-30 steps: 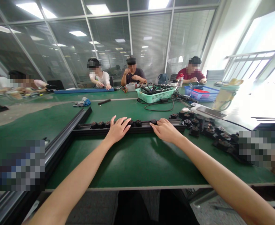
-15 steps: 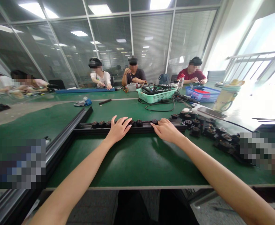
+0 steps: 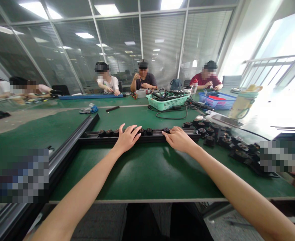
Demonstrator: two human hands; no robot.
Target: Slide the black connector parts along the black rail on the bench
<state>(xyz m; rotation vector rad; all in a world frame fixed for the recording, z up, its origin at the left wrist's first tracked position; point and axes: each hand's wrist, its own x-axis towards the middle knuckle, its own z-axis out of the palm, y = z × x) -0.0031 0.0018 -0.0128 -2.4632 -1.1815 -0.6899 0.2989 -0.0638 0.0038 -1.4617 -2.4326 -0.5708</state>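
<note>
In the head view, the left hand (image 3: 126, 138) lay over the row of black parts (image 3: 109, 133) in the black rail (image 3: 139, 139), its fingers spread apart. The right hand (image 3: 178, 139) had its fingers close together at a single black part (image 3: 166, 130) in the same rail, right of the row. The rail lay crosswise on the green desk (image 3: 147, 174), its left end at a longer rail (image 3: 69, 142). More black parts (image 3: 225, 139) lay heaped beyond its right end.

head: worn at head height | facing forward, down | hands within arm's reach
</note>
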